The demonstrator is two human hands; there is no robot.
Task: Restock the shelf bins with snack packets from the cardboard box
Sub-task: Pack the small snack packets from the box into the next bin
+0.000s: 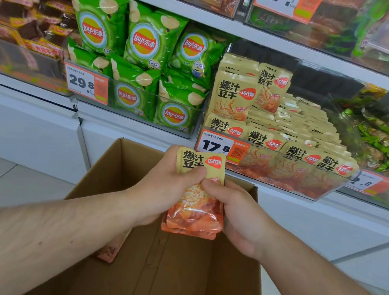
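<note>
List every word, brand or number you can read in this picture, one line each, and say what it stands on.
"Lay's 乐事": green crisp bags in the shelf bin.
"29 8": price tag on that bin.
"爆汁豆干": held snack packets, gripped by the left hand and right hand; the same on beige packets in the next bin.
"17 8": price tag on the beige packets' bin.
Small print and QR codes on tags: too small to read.

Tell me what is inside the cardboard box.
Inside the cardboard box, one orange packet shows beneath the left forearm, on bare cardboard floor. Both forearms and the held stack of packets cover the rest.
</note>
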